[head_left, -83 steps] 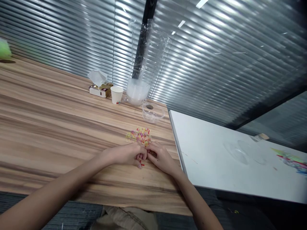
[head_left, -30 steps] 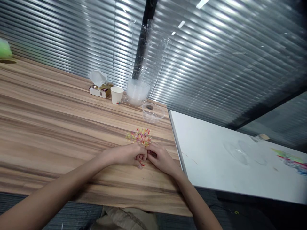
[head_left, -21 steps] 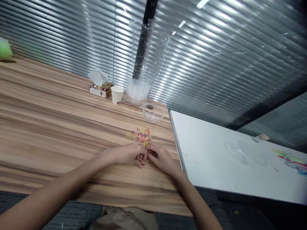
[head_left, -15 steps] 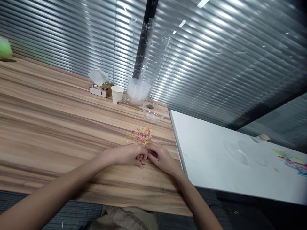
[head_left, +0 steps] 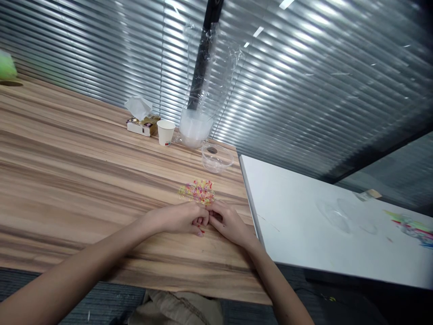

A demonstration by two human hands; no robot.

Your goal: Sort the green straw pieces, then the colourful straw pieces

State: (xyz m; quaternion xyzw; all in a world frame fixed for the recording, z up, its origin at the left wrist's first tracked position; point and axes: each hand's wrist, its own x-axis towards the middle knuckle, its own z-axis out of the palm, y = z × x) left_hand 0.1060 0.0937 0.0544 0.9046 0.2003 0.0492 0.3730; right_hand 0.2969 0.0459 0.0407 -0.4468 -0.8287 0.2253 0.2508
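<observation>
A small heap of thin, bright pieces in red, yellow, green and pink (head_left: 199, 192) lies on the wood-grain table (head_left: 101, 189); their kind is too small to make out. Right in front of it, my left hand (head_left: 188, 217) has its fingers curled in. A tiny red piece (head_left: 202, 231) shows by its thumb tip. My right hand (head_left: 232, 224) meets it from the other side, with thumb and fingers closed together and their tips touching the left fingers. Whatever is pinched between the two hands is hidden by the fingers.
Behind the heap is a clear plastic bowl (head_left: 217, 160), then stacked clear bowls (head_left: 195, 131) in a plastic bag. A paper cup (head_left: 165, 133) and a tissue box (head_left: 142, 126) stand further left. A white table (head_left: 291, 216) adjoins on the right, bearing clear lids (head_left: 338, 216) and colourful strands (head_left: 412, 230).
Both hands stay in the same place beside the heap. The right thumb has shifted slightly, and less of the red piece shows by the left thumb.
</observation>
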